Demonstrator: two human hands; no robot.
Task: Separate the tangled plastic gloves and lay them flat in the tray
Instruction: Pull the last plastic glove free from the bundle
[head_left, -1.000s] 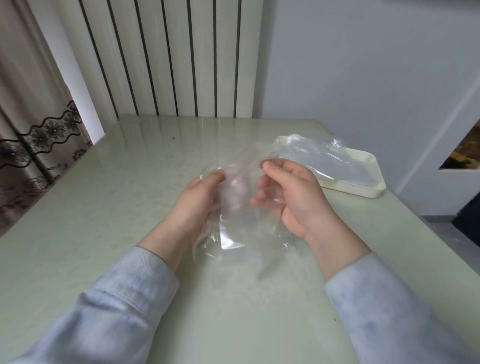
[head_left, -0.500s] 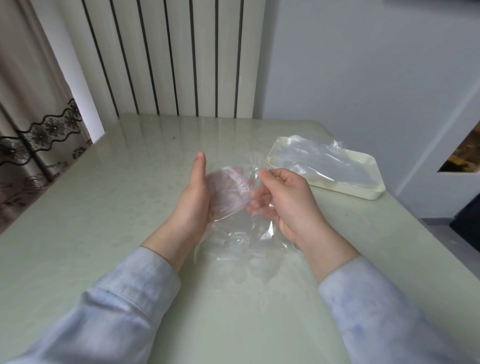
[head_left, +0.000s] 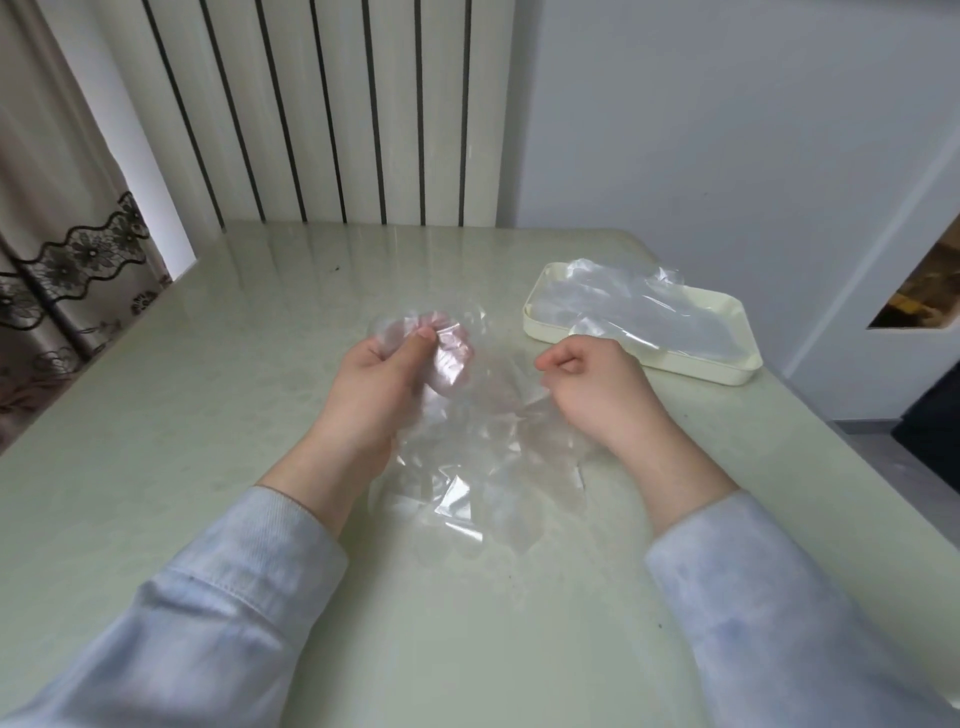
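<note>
The hands are now farther apart than a second ago. The right hand (head_left: 597, 387) has shifted toward the tray (head_left: 531, 323), fingers curled. The left hand (head_left: 376, 387), thumb upright half a second ago, now pinches the gloves (head_left: 483, 452), which spread wider between both hands.

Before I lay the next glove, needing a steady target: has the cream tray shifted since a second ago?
No. The cream tray keeps its place by the table's far right corner.
</note>
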